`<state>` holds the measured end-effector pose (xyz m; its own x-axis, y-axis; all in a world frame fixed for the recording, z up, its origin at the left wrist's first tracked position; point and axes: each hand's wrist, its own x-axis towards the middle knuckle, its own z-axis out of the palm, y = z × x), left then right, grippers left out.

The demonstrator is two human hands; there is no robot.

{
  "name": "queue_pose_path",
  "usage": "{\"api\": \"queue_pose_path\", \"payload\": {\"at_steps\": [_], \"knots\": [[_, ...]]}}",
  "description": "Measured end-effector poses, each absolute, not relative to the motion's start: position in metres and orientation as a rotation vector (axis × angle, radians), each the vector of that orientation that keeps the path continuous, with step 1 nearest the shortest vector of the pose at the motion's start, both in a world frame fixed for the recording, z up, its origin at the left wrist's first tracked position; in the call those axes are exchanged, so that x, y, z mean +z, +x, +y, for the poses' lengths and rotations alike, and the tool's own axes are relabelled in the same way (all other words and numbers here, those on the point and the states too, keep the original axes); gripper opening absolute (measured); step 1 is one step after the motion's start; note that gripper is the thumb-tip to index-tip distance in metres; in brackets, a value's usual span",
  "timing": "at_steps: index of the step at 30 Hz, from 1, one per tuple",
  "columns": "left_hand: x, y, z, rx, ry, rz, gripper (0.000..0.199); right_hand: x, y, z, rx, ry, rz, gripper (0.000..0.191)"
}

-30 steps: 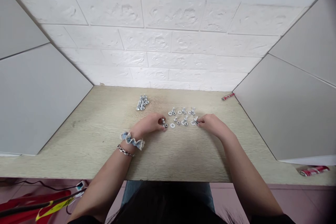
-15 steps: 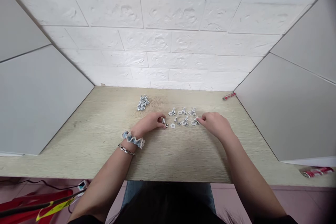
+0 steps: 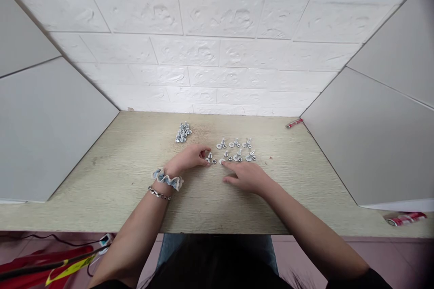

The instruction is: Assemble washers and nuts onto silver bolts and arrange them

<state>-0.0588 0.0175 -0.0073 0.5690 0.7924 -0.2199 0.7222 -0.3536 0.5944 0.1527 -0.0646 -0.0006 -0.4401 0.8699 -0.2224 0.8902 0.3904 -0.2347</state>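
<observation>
Two rows of small metal sets lie on the wooden table, each with a bolt (image 3: pixel 239 152), a flat washer (image 3: pixel 250 158) and a nut (image 3: pixel 230 158). At the left end of the front row, my left hand (image 3: pixel 191 158) has its thumb and index finger apart, with the thumb tip at a washer (image 3: pixel 207 160) beside an upright bolt (image 3: pixel 210 156). My right hand (image 3: pixel 246 176) has its index fingertip on another flat washer (image 3: pixel 221 161), its thumb spread away below. A nut (image 3: pixel 214 161) lies between the two hands.
Behind my left hand stands a cluster of assembled bolts (image 3: pixel 183 132). A red cylinder (image 3: pixel 294 123) lies at the back right and another red cylinder (image 3: pixel 406 219) at the right front edge. White panels (image 3: pixel 57 131) flank the table; a brick-patterned wall (image 3: pixel 203 54) rises behind.
My right hand has moved left from the right end of the front row to the loose washer. My left hand has shifted slightly left, and a washer now shows at its thumb.
</observation>
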Motion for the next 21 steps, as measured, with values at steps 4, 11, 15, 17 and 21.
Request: {"api": "queue_pose_path", "payload": {"at_steps": [4, 11, 15, 17, 21], "knots": [[-0.007, -0.059, 0.017, 0.142, 2.137, 1.213, 0.056, 0.001, 0.153, -0.063, -0.484, 1.691, 2.502, 0.058], [-0.009, -0.058, 0.016, 0.129, 2.112, 1.213, 0.058, 0.0, 0.156, -0.064, -0.495, 1.712, 2.516, 0.056], [-0.008, -0.061, 0.019, 0.106, 2.101, 1.222, 0.058, 0.001, 0.159, -0.059, -0.504, 1.726, 2.651, 0.046], [0.009, -0.064, 0.013, 0.085, 2.097, 1.306, 0.058, 0.005, 0.161, -0.055, -0.478, 1.763, 2.782, 0.04], [0.075, -0.072, -0.034, 0.228, 2.214, 1.594, 0.046, 0.023, 0.172, -0.086, -0.276, 1.735, 3.146, 0.036]]}}
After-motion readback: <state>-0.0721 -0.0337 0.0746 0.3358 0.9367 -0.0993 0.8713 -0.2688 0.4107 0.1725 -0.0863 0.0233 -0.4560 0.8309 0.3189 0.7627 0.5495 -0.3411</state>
